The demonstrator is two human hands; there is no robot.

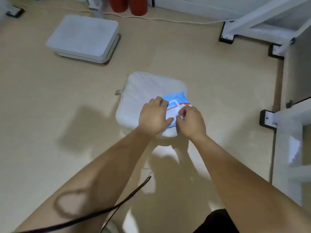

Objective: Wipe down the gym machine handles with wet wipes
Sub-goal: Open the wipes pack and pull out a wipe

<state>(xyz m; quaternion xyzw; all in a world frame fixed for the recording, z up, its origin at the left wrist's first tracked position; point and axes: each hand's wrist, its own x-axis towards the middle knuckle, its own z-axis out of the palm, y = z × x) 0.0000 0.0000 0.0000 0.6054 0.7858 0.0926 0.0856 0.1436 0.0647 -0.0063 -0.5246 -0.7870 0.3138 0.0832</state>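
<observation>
**Both hands on the wipes pack**

From the head camera we see a blue and white pack of wet wipes lying on a white cushioned stool that stands on the beige floor. Our left hand presses flat on the pack, fingers spread and open. Our right hand has its fingers curled shut, pinching at the pack's top. A white machine frame stands at the right, well apart.

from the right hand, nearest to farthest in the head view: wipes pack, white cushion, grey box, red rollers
1. wipes pack, under the right hand
2. white cushion, beneath the pack
3. grey box, far left on the floor
4. red rollers, top edge
</observation>
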